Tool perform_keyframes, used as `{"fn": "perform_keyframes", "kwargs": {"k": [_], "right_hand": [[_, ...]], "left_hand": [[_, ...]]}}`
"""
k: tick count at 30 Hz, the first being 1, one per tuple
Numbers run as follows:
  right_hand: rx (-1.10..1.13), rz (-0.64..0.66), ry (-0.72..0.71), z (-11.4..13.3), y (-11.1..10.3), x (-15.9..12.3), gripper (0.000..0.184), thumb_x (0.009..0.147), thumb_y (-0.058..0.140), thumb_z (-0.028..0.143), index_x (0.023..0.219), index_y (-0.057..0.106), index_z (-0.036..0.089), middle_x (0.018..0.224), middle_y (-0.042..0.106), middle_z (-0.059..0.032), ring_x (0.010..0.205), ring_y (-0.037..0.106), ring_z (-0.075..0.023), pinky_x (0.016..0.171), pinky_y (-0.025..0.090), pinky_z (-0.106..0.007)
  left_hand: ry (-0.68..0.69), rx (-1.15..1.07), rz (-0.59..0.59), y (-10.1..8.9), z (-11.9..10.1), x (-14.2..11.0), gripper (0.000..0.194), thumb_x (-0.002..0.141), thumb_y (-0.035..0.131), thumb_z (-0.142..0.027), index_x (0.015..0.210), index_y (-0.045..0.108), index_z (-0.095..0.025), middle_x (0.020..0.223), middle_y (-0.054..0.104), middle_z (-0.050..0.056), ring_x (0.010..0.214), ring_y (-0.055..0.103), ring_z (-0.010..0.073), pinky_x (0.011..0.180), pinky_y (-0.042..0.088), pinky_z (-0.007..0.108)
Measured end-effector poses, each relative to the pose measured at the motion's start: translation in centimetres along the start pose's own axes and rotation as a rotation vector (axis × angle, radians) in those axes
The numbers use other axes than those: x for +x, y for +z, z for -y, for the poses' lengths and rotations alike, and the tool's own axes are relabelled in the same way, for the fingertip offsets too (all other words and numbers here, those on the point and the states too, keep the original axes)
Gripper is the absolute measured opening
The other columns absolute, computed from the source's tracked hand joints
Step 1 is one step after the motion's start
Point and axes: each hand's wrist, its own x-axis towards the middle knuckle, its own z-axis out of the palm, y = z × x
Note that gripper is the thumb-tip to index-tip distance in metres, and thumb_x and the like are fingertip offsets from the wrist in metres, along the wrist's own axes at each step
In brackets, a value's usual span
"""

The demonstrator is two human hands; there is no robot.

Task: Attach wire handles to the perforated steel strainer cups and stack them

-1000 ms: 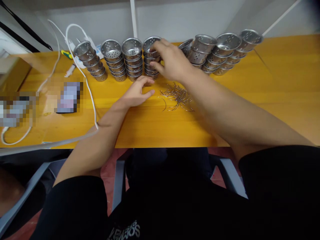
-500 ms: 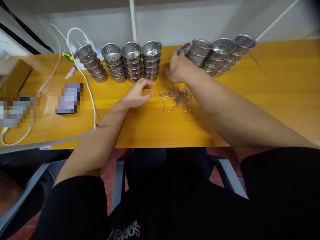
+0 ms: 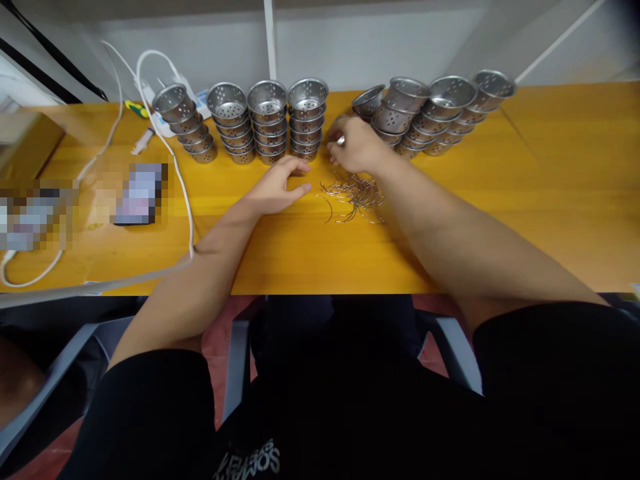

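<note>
My right hand (image 3: 356,145) is closed, and a small shiny metal piece (image 3: 341,141) shows between its fingers; the rest of that piece is hidden. Just behind the hand are a tilted perforated metal cup (image 3: 369,100) and a leaning stack of such cups (image 3: 395,119). In front of it lies a loose pile of thin curved wires (image 3: 356,195). My left hand (image 3: 280,187) rests on the table left of the wires, empty, thumb and fingers apart. Upright stacks of perforated cups (image 3: 306,123) stand behind it.
More cup stacks (image 3: 445,120) lean at the right back, and another stack (image 3: 185,123) leans at the left. A white cable (image 3: 183,180) loops over the yellow table (image 3: 280,260) near my left forearm. A phone (image 3: 140,193) and a cardboard box (image 3: 33,150) are further left.
My right hand has drawn back from the tilted cup, a little toward me and left, and a shiny metal piece now shows in its fingers. My left hand stays almost still.
</note>
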Motion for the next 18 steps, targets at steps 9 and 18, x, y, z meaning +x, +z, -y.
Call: {"fn": "perform_keyframes", "kwargs": {"k": [9, 18], "right_hand": [[-0.053, -0.023, 0.016, 3.2, -1.9, -7.3, 0.027, 0.111, 0.092, 0.039, 0.107, 0.066, 0.033, 0.096, 0.077, -0.0063, 0.098, 0.078, -0.0368, 0.107, 0.072, -0.061], [0.145, 0.079, 0.082, 3.0, -5.9, -11.6, 0.031, 0.085, 0.095, 0.043, 0.095, 0.068, 0.032, 0.084, 0.070, -0.0028, 0.069, 0.057, -0.0251, 0.064, 0.044, -0.042]], "left_hand": [[0.029, 0.026, 0.017, -0.1, -0.2, 0.0, 0.040, 0.111, 0.088, -0.018, 0.151, 0.083, -0.016, 0.166, 0.081, 0.022, 0.156, 0.085, 0.0383, 0.149, 0.067, 0.060], [0.008, 0.010, 0.014, 0.0, 0.0, -0.1, 0.041, 0.112, 0.090, -0.027, 0.151, 0.083, -0.019, 0.171, 0.080, 0.021, 0.161, 0.083, 0.0401, 0.151, 0.065, 0.062]]}}
